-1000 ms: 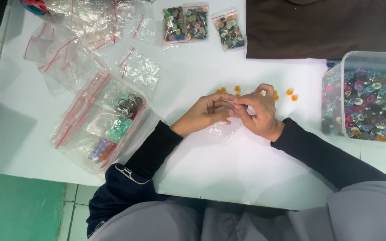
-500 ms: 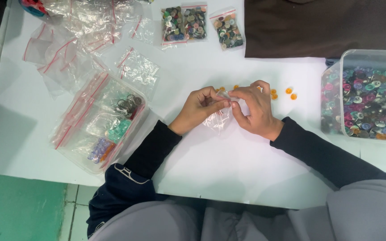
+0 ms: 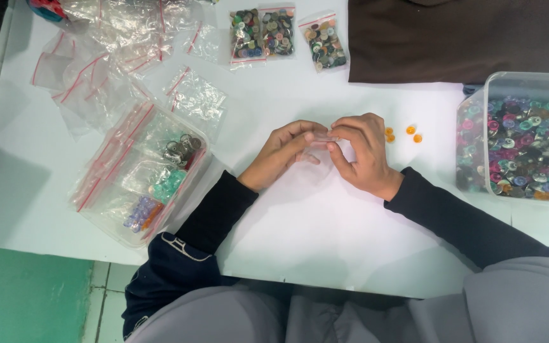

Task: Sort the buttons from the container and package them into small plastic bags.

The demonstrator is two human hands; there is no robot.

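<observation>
My left hand and my right hand meet over the white table, both pinching the top edge of a small clear zip bag held between them. Its contents are hard to make out. A few loose orange buttons lie on the table just right of my right hand.
A clear tub of mixed coloured buttons stands at the right. At the left is a clear tray with zip bags and sorted buttons. Empty zip bags lie at the back left, filled button bags at the back, a dark cloth at the back right.
Both hands have lifted slightly and moved toward the back of the table, bringing the small bag up between the fingertips. Their grip has shifted to its top edge.
</observation>
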